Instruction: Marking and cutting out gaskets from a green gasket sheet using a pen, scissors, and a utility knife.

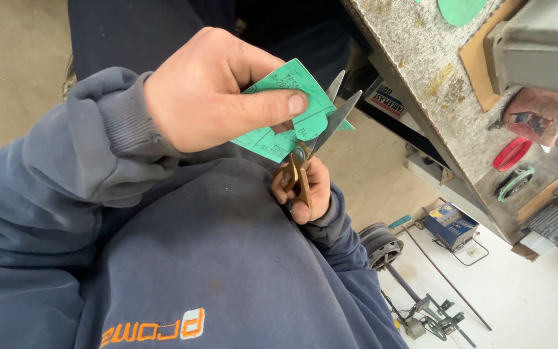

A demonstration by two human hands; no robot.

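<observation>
My left hand (208, 90) is raised in front of my chest and pinches a green gasket sheet (305, 110) between thumb and fingers; the sheet carries printed marks and a curved cut edge. Just below it, my right hand (308, 187) grips the brass-coloured handles of a pair of scissors (321, 132). The steel blades point up and to the right, are parted, and lie against the sheet's right edge. Both arms wear a dark blue sweatshirt.
A speckled stone-topped workbench (421, 52) runs along the upper right with a green cut-out disc (460, 10), cardboard, a grey metal block (540, 52), a red ring (511, 154) and a green-edged ring (515, 183). On the floor below stand a blue box (450, 225), a pulley wheel (381, 244) and metal rods.
</observation>
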